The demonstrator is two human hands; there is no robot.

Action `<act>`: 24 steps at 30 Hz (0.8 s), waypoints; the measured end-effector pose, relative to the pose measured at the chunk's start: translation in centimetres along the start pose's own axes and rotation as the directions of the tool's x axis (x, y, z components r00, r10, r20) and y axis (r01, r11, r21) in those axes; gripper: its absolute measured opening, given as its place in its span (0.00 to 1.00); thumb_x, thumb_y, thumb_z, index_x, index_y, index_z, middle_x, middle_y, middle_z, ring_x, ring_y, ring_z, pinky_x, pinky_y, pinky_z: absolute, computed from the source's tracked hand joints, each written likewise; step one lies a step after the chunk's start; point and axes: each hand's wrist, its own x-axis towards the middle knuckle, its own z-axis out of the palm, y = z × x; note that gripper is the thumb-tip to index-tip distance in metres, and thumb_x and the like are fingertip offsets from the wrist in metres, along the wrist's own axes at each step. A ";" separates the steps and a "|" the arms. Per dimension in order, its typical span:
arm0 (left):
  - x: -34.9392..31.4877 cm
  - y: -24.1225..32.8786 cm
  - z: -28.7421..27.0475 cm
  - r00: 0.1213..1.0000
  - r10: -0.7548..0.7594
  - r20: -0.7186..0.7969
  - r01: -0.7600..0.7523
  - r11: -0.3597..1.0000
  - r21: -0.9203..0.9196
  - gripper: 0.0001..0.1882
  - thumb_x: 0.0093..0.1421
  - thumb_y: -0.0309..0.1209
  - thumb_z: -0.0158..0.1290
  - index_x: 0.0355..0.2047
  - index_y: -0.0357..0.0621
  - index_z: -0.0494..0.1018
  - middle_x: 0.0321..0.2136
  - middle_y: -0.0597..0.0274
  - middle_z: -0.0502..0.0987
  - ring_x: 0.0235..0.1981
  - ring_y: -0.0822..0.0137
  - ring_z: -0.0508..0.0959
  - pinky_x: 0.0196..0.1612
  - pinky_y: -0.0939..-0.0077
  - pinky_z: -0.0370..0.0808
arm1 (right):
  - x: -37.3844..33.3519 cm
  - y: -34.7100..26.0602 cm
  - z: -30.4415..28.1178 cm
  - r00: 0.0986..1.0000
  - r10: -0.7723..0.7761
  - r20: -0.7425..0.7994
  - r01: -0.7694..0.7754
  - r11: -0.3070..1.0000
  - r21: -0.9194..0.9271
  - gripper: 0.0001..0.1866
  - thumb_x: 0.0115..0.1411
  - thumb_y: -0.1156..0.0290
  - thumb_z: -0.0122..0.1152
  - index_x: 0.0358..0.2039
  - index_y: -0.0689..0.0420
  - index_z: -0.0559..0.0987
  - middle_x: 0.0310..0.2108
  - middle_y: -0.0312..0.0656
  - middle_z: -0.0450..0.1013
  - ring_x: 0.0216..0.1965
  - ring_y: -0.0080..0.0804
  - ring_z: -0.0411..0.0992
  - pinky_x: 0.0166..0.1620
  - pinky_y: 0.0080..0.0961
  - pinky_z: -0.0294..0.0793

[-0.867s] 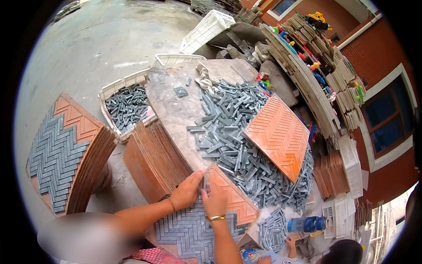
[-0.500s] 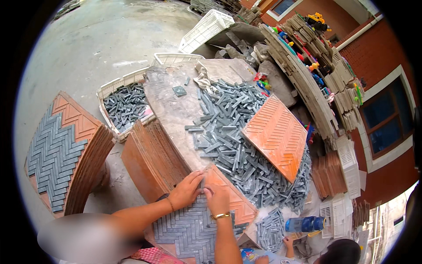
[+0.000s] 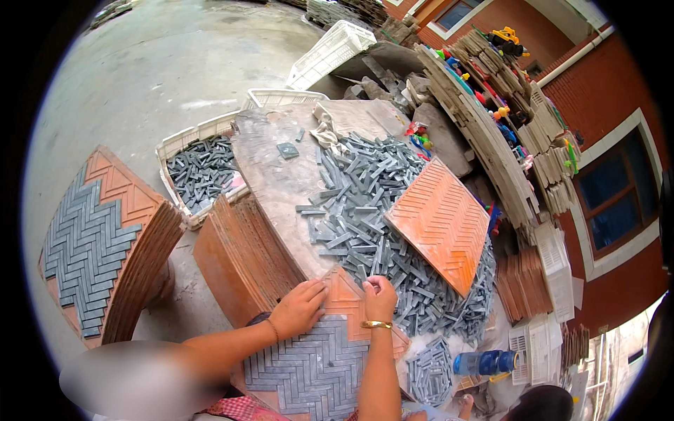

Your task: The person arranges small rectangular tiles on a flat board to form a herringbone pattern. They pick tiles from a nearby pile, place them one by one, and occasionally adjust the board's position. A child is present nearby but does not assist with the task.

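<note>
An orange herringbone mould tray (image 3: 345, 295) lies in front of me, much of it filled with grey stone strips (image 3: 302, 368). My left hand (image 3: 300, 307) rests at its far left edge, fingers stretched over the grooves. Just past the tray's far corner, my right hand (image 3: 380, 300), with a gold bracelet, is closed in a pinch. A grey stone strip (image 3: 362, 272) shows at its fingertips, beside a large heap of loose strips (image 3: 365, 182). Part of the tray is hidden under my forearms.
Another orange tray (image 3: 441, 224) lies tilted on the heap. Stacked trays (image 3: 246, 249) stand left of the table, and a part-filled tray tops another stack (image 3: 91, 245). A white crate (image 3: 168, 151) holds more strips. A blue bottle (image 3: 484, 362) and another person's head (image 3: 544, 405) are at lower right.
My right hand has moved from beside my left hand to the right, to the heap's near edge. The left hand has shifted slightly down, uncovering the tray's grooves.
</note>
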 end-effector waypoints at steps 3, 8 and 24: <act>-0.1 -0.1 -0.1 1.000 -0.016 -0.006 0.016 1.000 -0.010 0.26 0.49 0.28 0.57 0.49 0.31 0.67 0.50 0.47 0.68 0.57 0.51 0.66 0.60 0.63 0.63 | -2.1 -0.4 -2.3 0.808 0.172 0.564 -0.587 0.323 0.742 0.12 0.62 0.70 0.56 0.43 0.61 0.70 0.33 0.38 0.68 0.32 0.16 0.66 0.30 0.10 0.64; -0.2 -0.1 0.1 1.000 -0.029 0.004 0.030 0.999 -0.024 0.26 0.50 0.28 0.57 0.50 0.31 0.67 0.51 0.47 0.68 0.58 0.50 0.65 0.61 0.63 0.63 | -5.9 -0.2 -3.3 0.809 -0.049 0.586 -0.568 -0.320 0.758 0.14 0.62 0.74 0.54 0.48 0.62 0.68 0.38 0.40 0.65 0.29 0.19 0.62 0.31 0.11 0.64; -0.1 0.0 -0.1 1.000 -0.015 0.019 0.014 1.000 0.019 0.26 0.50 0.28 0.56 0.50 0.31 0.66 0.51 0.47 0.68 0.58 0.50 0.65 0.61 0.64 0.62 | -6.3 -0.9 -2.9 0.979 -0.101 0.180 0.121 0.987 -0.106 0.12 0.46 0.78 0.64 0.35 0.58 0.80 0.31 0.42 0.75 0.33 0.38 0.73 0.38 0.28 0.72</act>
